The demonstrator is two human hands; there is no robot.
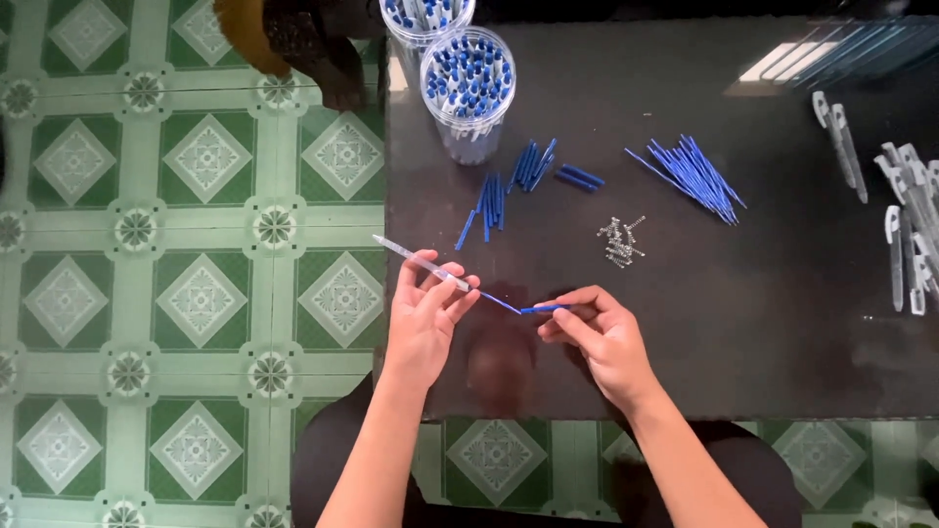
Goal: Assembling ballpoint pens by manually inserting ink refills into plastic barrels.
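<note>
Seen from above at the dark glossy counter (685,332), your left hand (425,318) pinches a clear pen barrel (421,261) between thumb and fingers (460,293), the barrel slanting up and away to the left, out over the counter's edge. Your right hand (597,337) grips the rear end of a thin blue refill (528,309) with its fingers clenched around it; the refill's point runs toward the open end of the barrel, close before your left fingertips, though whether the tip has entered the barrel cannot be told. Both hands hover just above the counter's near edge, the refill bridging the gap between them.

Beyond your hands, a small heap of metal springs (621,242) lies near the middle of the counter. To its left sit scattered short blue pen parts (518,181), and to its right a fanned bundle of blue refills (694,176). Two clear round tubs (468,83) packed with upright blue-and-white pens stand at the far left corner, touching one another. Along the right edge lies a loose row of pale grey clip pieces (905,225). Green patterned floor tiles (196,293) show to the left of the counter
</note>
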